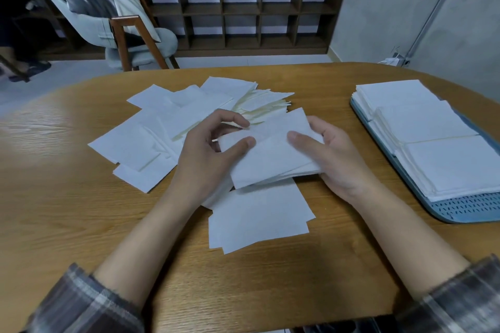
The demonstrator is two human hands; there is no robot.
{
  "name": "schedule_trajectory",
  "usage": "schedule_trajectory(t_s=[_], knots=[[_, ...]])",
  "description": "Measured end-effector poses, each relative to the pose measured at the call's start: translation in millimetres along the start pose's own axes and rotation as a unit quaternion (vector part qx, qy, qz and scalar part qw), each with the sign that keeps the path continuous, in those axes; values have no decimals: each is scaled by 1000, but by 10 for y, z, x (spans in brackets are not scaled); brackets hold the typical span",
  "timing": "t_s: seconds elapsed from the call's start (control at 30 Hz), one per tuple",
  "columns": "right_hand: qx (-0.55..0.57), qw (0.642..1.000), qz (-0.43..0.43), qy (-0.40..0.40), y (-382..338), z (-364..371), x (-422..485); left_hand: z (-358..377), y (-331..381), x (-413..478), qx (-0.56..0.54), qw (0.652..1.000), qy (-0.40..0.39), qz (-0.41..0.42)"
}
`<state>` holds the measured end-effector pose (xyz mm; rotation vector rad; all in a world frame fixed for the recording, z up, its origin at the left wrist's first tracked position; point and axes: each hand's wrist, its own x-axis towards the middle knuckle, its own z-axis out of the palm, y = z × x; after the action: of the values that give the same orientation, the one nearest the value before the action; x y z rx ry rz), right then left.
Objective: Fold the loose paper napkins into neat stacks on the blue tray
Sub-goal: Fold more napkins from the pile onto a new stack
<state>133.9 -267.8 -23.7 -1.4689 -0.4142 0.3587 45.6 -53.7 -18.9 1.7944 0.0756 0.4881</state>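
A small bundle of white napkins is held just above the wooden table at its middle. My left hand pinches the bundle's left edge between thumb and fingers. My right hand grips its right side, thumb on top and fingers underneath. Loose white napkins lie scattered behind and to the left, and a few more napkins lie under the bundle. The blue tray stands at the right with three flat napkin stacks on it.
A grey chair with wooden legs stands beyond the table's far left. A dark cubby shelf runs along the back wall. The tray's perforated near end is uncovered. The table's front edge runs close to my plaid sleeves.
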Motion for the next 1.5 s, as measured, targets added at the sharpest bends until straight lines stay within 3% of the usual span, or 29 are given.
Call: schedule_trajectory(t_s=[0.1, 0.73, 0.83, 0.93, 1.0, 1.07, 1.13, 1.23, 1.3, 1.5], knots=[[16, 999, 4, -41, 16, 54, 1, 0, -52, -5, 39, 999, -20, 13], [-10, 999, -11, -28, 0, 73, -2, -9, -48, 7, 8, 997, -69, -24], [-32, 999, -31, -28, -12, 77, -12, 21, -68, -9, 46, 997, -55, -14], [48, 997, -40, -45, -70, 79, -30, 30, -20, -36, 98, 995, -21, 18], [76, 995, -43, -52, -88, 75, -39, 10, 67, -43, 23, 998, -55, -22], [19, 998, -55, -35, -79, 86, -40, 3, 91, -41, -36, 994, -88, -53], [-20, 998, -52, -21, -66, 91, -40, -4, 36, -30, 14, 997, -73, -32], [-24, 997, -52, -60, -79, 52, -60, -15, -27, -17, 108, 993, -38, 2], [-113, 988, -78, -77, -76, 20, -51, -16, -29, -20, 104, 994, -34, 6], [-252, 962, -86, 63, 32, -113, 34, 13, -92, -53, 261, 959, -93, 64]])
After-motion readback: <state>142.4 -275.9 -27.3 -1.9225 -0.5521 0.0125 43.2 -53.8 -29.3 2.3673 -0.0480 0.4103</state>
